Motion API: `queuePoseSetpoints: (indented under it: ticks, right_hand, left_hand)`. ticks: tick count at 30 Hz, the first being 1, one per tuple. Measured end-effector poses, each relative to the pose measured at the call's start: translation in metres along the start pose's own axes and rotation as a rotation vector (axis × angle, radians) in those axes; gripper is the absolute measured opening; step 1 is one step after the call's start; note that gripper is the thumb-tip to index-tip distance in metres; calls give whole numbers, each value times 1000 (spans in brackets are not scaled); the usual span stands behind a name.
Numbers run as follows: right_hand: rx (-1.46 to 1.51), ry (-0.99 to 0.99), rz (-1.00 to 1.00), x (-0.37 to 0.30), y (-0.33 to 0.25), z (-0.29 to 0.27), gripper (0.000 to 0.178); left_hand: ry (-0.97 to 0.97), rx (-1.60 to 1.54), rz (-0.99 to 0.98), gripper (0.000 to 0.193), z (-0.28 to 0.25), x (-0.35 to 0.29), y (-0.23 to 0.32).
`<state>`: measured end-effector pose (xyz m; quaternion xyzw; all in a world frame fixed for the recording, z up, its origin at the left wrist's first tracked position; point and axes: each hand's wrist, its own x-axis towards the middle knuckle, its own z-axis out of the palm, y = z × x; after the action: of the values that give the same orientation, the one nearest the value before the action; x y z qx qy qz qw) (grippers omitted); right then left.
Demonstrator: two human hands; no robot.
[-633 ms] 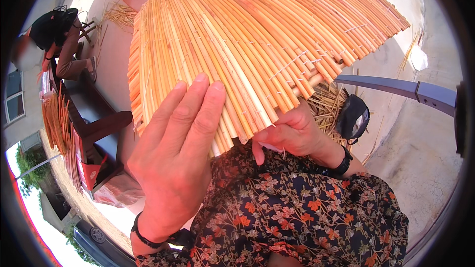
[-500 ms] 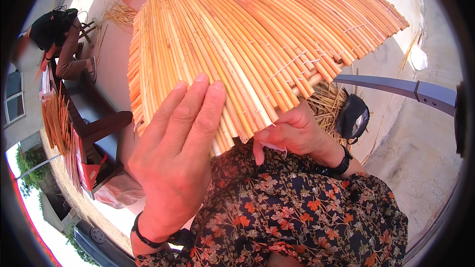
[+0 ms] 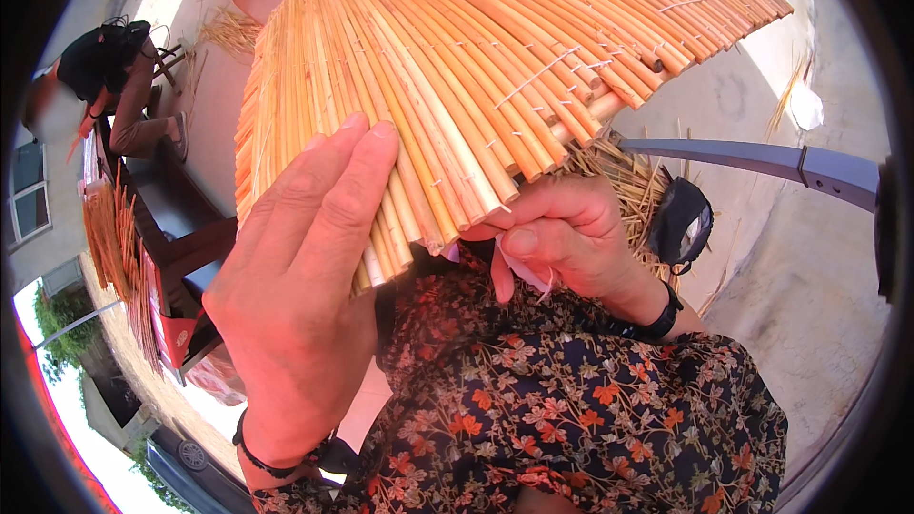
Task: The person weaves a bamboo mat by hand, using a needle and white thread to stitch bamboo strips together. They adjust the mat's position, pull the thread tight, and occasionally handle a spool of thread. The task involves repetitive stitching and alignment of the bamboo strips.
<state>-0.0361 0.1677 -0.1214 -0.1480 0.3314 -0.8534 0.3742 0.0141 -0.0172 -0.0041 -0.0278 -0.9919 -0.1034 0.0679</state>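
A fan-shaped mat of stitched reed stalks point(image 3: 447, 86) spreads out before me, its cut ends facing my lap. My left hand point(image 3: 295, 295) is at the mat's near left edge, fingers stretched over the top and thumb hidden. It appears to hold the edge from both sides. Below the near edge, my right hand point(image 3: 571, 238) is closed in a pinch on a thin pale strip point(image 3: 526, 273) beside the stalk ends. Short white stitches point(image 3: 538, 79) cross the stalks, with some loose thread near the right edge.
Loose straw point(image 3: 628, 190) lies behind my right hand, next to a black pouch point(image 3: 680, 224). A grey metal bar point(image 3: 752, 157) runs to the right. At left stands a dark table point(image 3: 171, 195) with bundled stalks point(image 3: 109, 238). Beyond, another person point(image 3: 124, 76) bends over.
The mat's near edge has shifted left and slightly up, along with my left hand. My right hand has turned a little, so more of the pale strip shows.
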Motion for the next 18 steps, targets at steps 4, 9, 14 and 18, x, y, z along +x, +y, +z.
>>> queuePoseSetpoints:
  ticks: [4,9,14,18]
  right_hand:
    - [-150,-67,-145,20,-8,13,22]
    - [-150,-32,-231,52,-34,37,24]
    - [-59,-27,-248,66,-41,46,28]
    - [-39,-58,-214,63,-43,46,27]
  left_hand:
    - [-34,-84,-38,58,-32,25,1]
    - [-85,-279,-326,50,-63,51,8]
    - [-119,-277,-371,45,-72,63,15]
    - [-108,-313,-346,47,-71,64,15]
